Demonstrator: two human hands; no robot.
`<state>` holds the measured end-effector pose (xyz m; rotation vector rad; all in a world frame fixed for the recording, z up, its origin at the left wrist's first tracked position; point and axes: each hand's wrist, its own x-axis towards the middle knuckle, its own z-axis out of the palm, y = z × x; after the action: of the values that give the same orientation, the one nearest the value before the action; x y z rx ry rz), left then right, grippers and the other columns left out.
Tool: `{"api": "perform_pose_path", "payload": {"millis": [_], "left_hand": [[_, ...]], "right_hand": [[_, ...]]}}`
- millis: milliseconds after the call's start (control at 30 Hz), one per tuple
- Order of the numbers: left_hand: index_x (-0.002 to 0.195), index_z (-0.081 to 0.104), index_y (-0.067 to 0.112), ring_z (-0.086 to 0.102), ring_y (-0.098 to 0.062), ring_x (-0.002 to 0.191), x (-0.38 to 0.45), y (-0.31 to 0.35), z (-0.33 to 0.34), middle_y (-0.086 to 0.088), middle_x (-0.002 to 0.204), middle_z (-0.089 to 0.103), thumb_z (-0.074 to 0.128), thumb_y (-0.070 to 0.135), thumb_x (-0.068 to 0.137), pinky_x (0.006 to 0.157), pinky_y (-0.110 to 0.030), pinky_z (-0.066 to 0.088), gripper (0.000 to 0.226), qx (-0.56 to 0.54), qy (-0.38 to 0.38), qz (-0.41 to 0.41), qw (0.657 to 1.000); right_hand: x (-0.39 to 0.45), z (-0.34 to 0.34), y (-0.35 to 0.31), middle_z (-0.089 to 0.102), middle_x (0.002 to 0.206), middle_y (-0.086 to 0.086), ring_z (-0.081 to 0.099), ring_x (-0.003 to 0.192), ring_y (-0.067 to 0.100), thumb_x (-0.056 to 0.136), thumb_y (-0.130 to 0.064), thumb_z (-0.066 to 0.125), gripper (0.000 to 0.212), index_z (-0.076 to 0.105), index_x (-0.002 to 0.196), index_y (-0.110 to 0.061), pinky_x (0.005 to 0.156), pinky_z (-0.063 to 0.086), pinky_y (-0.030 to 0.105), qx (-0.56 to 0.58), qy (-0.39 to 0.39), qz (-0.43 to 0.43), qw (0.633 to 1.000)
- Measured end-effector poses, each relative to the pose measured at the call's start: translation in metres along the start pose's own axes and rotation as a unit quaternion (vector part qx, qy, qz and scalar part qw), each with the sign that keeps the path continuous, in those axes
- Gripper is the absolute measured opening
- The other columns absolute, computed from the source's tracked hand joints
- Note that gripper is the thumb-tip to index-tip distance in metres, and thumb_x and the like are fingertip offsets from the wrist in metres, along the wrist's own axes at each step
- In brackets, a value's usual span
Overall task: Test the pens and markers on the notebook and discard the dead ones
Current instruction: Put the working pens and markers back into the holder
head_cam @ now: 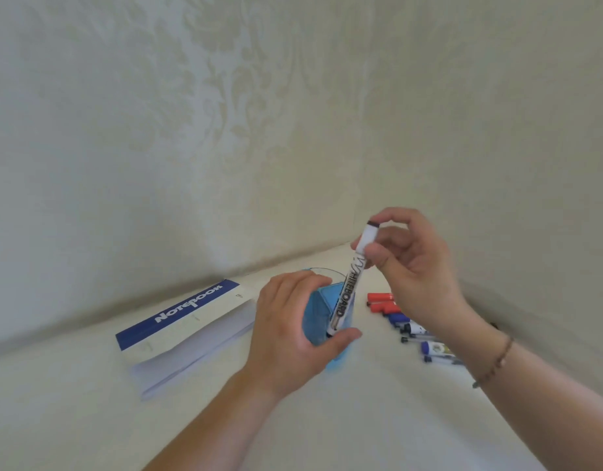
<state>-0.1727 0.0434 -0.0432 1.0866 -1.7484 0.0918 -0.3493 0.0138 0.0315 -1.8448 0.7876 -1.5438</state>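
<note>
Inside the blue cup (318, 311) a whiteboard marker (349, 283) stands tilted

A white whiteboard marker (350, 287), black lettering down its barrel, stands nearly upright with its lower end inside a translucent blue cup (322, 317) on the pale desk (327, 419). A closed notebook (188, 329) with a blue cover band reading "Notebook" lies flat to the cup's left. To the right, a loose cluster of markers (403, 321) rests on the desk: two red ones farthest back, blue and white ones nearer.
</note>
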Motion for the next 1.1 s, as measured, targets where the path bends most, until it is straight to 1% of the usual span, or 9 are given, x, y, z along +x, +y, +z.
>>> {"api": "perform_pose_path", "payload": {"millis": [200,267,433,600,667,733,800,967,1100], "left_hand": [[0.119,0.051,0.029,0.051,-0.006,0.106,0.005,0.007,-0.007,0.019,0.112,0.051,0.071,0.05,0.075,0.09,-0.028,0.045,0.052,-0.032,-0.008,-0.045,0.998],[0.121,0.048,0.033,0.051,-0.006,0.106,0.006,0.007,-0.01,0.019,0.112,0.05,0.071,0.049,0.074,0.09,-0.023,0.044,0.055,-0.037,-0.017,-0.051,0.998],[0.118,0.054,0.034,0.055,-0.006,0.101,0.016,0.017,-0.009,0.019,0.102,0.057,0.067,0.054,0.076,0.086,-0.025,0.046,0.048,-0.046,-0.026,-0.081,0.995],[0.11,0.06,0.035,0.049,-0.001,0.098,0.018,0.016,-0.007,0.022,0.096,0.059,0.074,0.054,0.073,0.085,-0.018,0.039,0.044,0.001,-0.092,-0.073,0.993],[0.102,0.063,0.032,0.048,-0.003,0.097,0.018,0.014,-0.006,0.02,0.089,0.061,0.076,0.043,0.078,0.083,-0.017,0.038,0.029,0.009,-0.096,-0.065,0.993],[0.092,0.066,0.03,0.048,-0.004,0.098,0.018,0.016,-0.006,0.018,0.082,0.063,0.077,0.036,0.079,0.082,-0.016,0.039,0.018,-0.01,-0.098,-0.084,0.992],[0.085,0.067,0.03,0.049,-0.004,0.098,0.019,0.017,-0.006,0.018,0.077,0.064,0.078,0.032,0.078,0.082,-0.019,0.04,0.013,-0.028,-0.106,-0.104,0.989],[0.102,0.058,0.038,0.055,-0.007,0.099,0.02,0.014,-0.011,0.02,0.099,0.06,0.076,0.03,0.074,0.086,-0.016,0.041,0.035,-0.088,-0.107,-0.115,0.984],[0.114,0.054,0.035,0.055,-0.006,0.102,0.018,0.011,-0.019,0.022,0.113,0.053,0.066,0.02,0.073,0.082,-0.011,0.04,0.045,-0.13,-0.12,-0.133,0.975]], "right_hand": [[0.014,-0.008,-0.008,0.072,0.08,0.006,0.068,0.073,0.019,0.092,0.006,0.055,0.031,0.051,0.102,-0.023,0.071,0.057,0.036,0.081,0.127,-0.03,0.988],[0.011,-0.003,-0.005,0.071,0.083,0.007,0.068,0.075,0.019,0.09,0.006,0.056,0.033,0.052,0.102,-0.025,0.072,0.055,0.032,0.045,0.095,-0.028,0.994],[-0.013,0.002,0.004,0.074,0.084,-0.007,0.067,0.081,0.0,0.087,-0.013,0.068,0.027,0.058,0.097,-0.036,0.071,0.046,0.01,-0.138,-0.135,0.018,0.981],[-0.002,-0.033,0.008,0.074,0.086,-0.009,0.067,0.079,0.004,0.092,-0.018,0.062,0.015,0.063,0.101,-0.03,0.073,0.051,0.02,-0.147,-0.041,0.037,0.988],[0.004,-0.063,0.022,0.068,0.088,-0.016,0.062,0.079,0.007,0.089,-0.028,0.064,0.015,0.062,0.102,-0.036,0.073,0.05,0.024,-0.367,-0.11,0.08,0.92],[-0.005,-0.081,0.04,0.063,0.099,-0.019,0.058,0.088,0.009,0.085,-0.045,0.062,0.021,0.06,0.105,-0.039,0.074,0.049,0.028,-0.569,-0.249,0.148,0.77],[-0.017,-0.084,0.057,0.059,0.103,-0.015,0.058,0.094,0.013,0.083,-0.05,0.06,0.022,0.061,0.102,-0.039,0.072,0.047,0.027,-0.607,-0.31,0.167,0.712],[-0.022,-0.081,0.062,0.055,0.102,-0.012,0.057,0.096,0.016,0.091,-0.04,0.053,0.015,0.062,0.102,-0.036,0.072,0.046,0.029,-0.613,-0.285,0.114,0.728],[-0.005,-0.076,0.038,0.066,0.097,-0.005,0.062,0.078,0.019,0.101,-0.033,0.035,0.02,0.043,0.119,-0.03,0.069,0.054,0.037,-0.542,-0.211,0.122,0.804]]}}
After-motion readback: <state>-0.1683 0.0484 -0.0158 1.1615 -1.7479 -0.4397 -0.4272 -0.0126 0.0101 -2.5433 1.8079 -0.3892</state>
